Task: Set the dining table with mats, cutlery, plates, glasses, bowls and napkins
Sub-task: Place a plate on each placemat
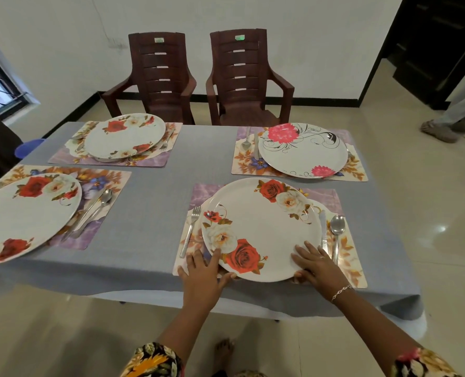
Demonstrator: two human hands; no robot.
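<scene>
A white plate with red and cream roses (264,229) lies on the nearest floral mat (348,262), its near edge at the table's front. My left hand (203,270) holds the plate's left near rim, fingers on top and thumb at the edge. On the right near rim, my right hand (317,263) lays its fingers over the top and tucks its thumb under. A fork (190,231) lies left of this plate; a knife (323,227) and a spoon (336,232) lie to its right.
Three other mats carry plates with cutlery: a rose plate (22,216) at the left, another (125,136) at the far left, a pink-flower plate (303,151) at the far right. The grey tablecloth (155,202) covers the table. Two brown chairs (239,77) stand behind. A person's leg (448,118) is at the right.
</scene>
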